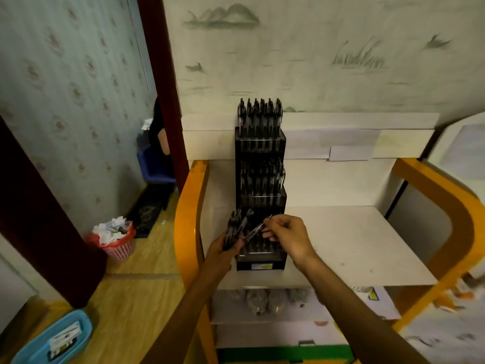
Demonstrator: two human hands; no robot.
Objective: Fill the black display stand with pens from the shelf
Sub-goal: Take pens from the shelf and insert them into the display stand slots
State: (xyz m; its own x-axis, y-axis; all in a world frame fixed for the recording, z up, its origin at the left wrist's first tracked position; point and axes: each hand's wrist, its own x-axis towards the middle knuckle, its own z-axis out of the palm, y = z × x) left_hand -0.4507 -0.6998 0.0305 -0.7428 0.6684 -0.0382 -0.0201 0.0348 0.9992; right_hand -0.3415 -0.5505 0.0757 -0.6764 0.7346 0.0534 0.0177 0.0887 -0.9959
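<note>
Left hand (227,244) grips pen bundle (236,227); right hand (287,236) pinches one pen (256,229) over stand (259,195) bottom tier. Top tiers full. Next: seat pen in free slot.

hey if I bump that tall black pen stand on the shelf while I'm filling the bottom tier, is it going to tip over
Possibly. The black display stand is tall and narrow, and its upper tiers are already packed with pens, so it likely carries weight high up. It stands on a flat white shelf, which helps. Steadying it may be awkward, since your left hand holds a bundle of pens.

Display stand (259,195) on shelf (354,245), waste basket (118,245) left.
</note>
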